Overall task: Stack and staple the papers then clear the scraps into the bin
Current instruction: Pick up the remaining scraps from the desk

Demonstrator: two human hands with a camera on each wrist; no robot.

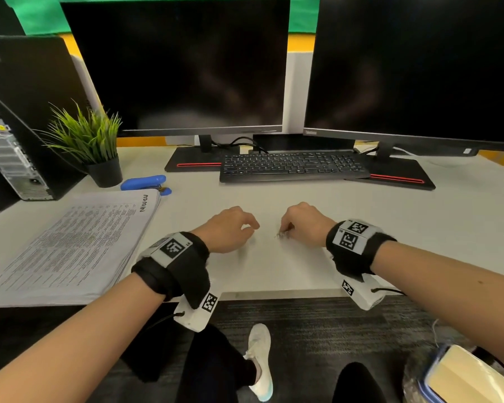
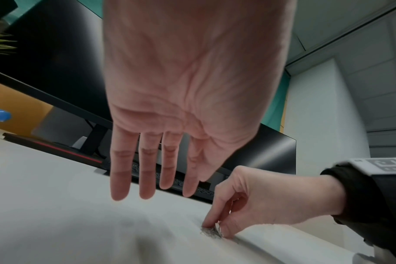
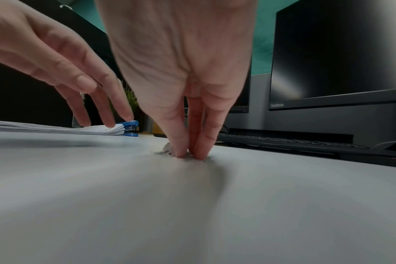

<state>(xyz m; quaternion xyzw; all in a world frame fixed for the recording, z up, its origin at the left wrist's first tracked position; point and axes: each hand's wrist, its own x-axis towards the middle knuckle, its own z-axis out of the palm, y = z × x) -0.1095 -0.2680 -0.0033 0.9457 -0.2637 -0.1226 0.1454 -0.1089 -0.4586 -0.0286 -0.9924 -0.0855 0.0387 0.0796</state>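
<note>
A stack of printed papers lies at the desk's left front, its edge also in the right wrist view. Behind it sits a blue stapler. Small scraps lie on the desk near the middle. My right hand pinches the scraps against the desk with its fingertips. My left hand hovers just left of it, fingers relaxed and holding nothing.
Two dark monitors and a black keyboard stand behind my hands. A potted plant and a computer tower are at the left. A lined bin sits on the floor at lower right.
</note>
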